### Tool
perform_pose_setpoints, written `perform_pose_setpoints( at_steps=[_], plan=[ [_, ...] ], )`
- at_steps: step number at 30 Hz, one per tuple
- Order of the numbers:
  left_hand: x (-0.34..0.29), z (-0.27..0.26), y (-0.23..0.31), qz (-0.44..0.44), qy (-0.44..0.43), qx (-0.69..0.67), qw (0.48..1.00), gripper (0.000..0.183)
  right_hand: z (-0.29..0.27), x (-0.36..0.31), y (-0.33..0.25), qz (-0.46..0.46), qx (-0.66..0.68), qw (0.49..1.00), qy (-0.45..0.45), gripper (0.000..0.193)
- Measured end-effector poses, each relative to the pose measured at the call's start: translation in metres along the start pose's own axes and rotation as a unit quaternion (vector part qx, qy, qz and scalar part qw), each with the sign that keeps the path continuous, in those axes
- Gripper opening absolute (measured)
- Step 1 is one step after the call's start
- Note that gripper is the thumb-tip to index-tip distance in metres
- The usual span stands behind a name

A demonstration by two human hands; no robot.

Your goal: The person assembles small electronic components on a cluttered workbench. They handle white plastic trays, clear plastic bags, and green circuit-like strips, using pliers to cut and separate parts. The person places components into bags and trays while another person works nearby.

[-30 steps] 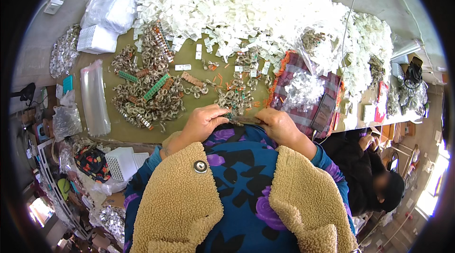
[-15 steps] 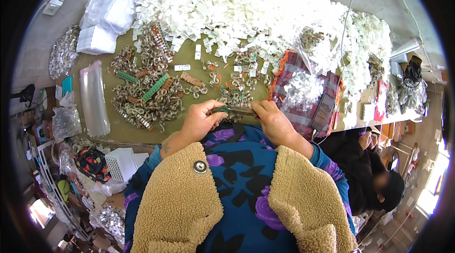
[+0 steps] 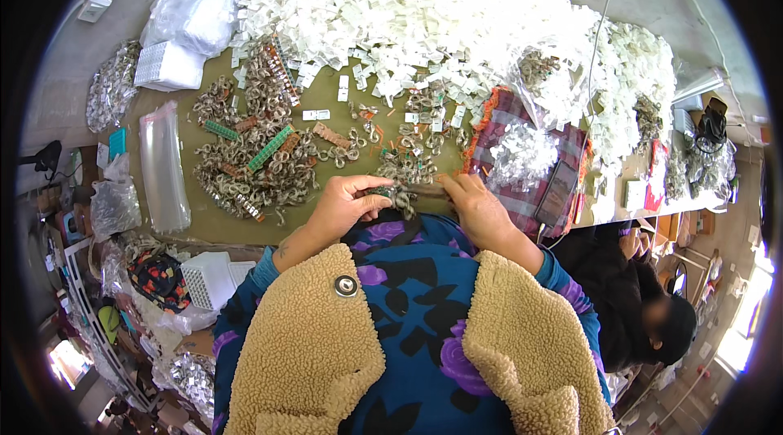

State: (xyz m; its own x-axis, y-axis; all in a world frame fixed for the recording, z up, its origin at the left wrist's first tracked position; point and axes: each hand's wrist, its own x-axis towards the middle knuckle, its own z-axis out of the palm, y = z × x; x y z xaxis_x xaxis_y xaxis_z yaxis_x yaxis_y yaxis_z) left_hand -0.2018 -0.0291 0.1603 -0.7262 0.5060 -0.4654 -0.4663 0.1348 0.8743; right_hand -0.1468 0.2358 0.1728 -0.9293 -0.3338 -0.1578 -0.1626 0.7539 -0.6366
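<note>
At the table's near edge, my left hand (image 3: 349, 208) is closed on a small green strip (image 3: 380, 190) with grey looped wires hanging from it. My right hand (image 3: 479, 205) is to its right at the same edge, fingers bent together; whatever lies between its fingertips is hidden. Just beyond my hands lies a small heap of looped wire pieces (image 3: 405, 166) with orange bits around it. A larger pile of grey looped wires (image 3: 273, 162) lies to the left, with a longer green strip (image 3: 271, 150) and brown strips among it.
A broad mound of small white plastic pieces (image 3: 391, 11) covers the far side. On the right, a phone (image 3: 557, 190) lies on a plaid cloth (image 3: 510, 129). Clear plastic sleeves (image 3: 163, 170) and a white basket (image 3: 169, 68) are at left. Another person (image 3: 608, 296) sits at right.
My right fingertips have moved slightly right, away from the left hand. Looped wires now hang more visibly below my left fingers.
</note>
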Motion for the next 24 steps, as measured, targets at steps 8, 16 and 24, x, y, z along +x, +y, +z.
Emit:
perform_pose_setpoints(
  at_steps=[8,16,24],
  plan=[
    [0.0,0.007,-0.002,0.023,0.02,-0.015,0.999,0.028,0.001,-0.002,-0.014,0.001,-0.014,1.0,-0.009,0.04],
    [-0.005,0.01,-0.004,0.02,-0.024,0.021,0.999,0.021,-0.001,-0.004,-0.006,-0.055,-0.045,0.996,-0.047,0.022],
    [-0.004,0.005,-0.001,-0.018,-0.007,-0.006,1.0,0.032,-0.001,-0.004,-0.004,-0.022,-0.039,0.999,-0.018,0.033]
  ],
)
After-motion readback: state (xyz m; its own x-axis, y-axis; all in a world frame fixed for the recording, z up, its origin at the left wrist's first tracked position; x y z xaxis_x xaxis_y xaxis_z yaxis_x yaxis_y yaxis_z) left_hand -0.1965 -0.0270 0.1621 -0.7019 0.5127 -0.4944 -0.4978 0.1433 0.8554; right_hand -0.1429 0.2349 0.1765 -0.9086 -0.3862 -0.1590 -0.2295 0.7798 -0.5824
